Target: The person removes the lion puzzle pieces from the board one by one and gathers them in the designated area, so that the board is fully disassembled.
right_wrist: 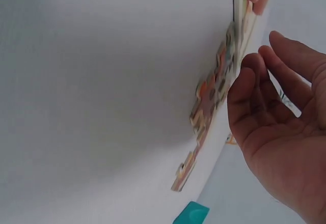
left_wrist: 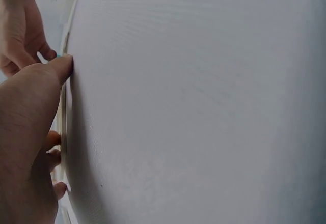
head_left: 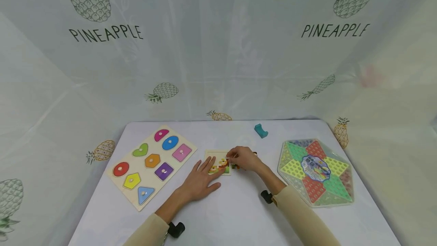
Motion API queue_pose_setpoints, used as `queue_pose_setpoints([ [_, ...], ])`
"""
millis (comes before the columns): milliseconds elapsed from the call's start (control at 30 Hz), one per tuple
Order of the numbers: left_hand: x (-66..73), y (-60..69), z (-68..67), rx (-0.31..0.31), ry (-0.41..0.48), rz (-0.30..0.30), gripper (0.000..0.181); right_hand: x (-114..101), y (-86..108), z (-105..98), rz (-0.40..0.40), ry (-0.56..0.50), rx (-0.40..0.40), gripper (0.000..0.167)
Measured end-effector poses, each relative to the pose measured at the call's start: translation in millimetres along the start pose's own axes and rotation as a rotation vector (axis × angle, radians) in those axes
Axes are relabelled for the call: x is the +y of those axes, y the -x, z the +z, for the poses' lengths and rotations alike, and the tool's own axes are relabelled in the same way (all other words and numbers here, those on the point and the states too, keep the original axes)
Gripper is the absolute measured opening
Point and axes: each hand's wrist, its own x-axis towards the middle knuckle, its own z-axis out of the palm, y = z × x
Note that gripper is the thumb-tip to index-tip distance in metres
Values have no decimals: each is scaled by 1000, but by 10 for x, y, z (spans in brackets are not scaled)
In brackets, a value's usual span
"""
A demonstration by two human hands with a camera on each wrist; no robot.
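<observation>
A small wooden jigsaw board (head_left: 217,151) with a cartoon picture lies in the middle of the table. My left hand (head_left: 200,181) rests at its left and lower edge with fingers spread; in the left wrist view the thumb (left_wrist: 62,69) touches the rim. Over the board's right edge hovers my right hand (head_left: 246,158), fingers bent. In the right wrist view its fingertips (right_wrist: 243,79) curl loosely, with no piece visible between them and the thumb. Several loose jigsaw pieces (right_wrist: 206,102) lie beside the board, mostly covered by the right hand in the head view.
A wooden shape board (head_left: 143,166) with knobbed coloured pieces lies at the left. To the right is a hexagonal star-patterned game board (head_left: 315,196). A teal block (head_left: 261,131) sits near the back edge. Pineapple-print cloth (head_left: 218,56) hangs behind the table.
</observation>
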Motion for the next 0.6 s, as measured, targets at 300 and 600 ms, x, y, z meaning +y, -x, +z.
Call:
queue_pose_setpoints([
  [300, 1, 11, -3, -17, 4, -2, 56, -76, -51, 129, -3, 60, -17, 25],
  [600, -5, 12, 8, -19, 2, 3, 55, -130, -55, 157, -49, 158, -31, 25],
])
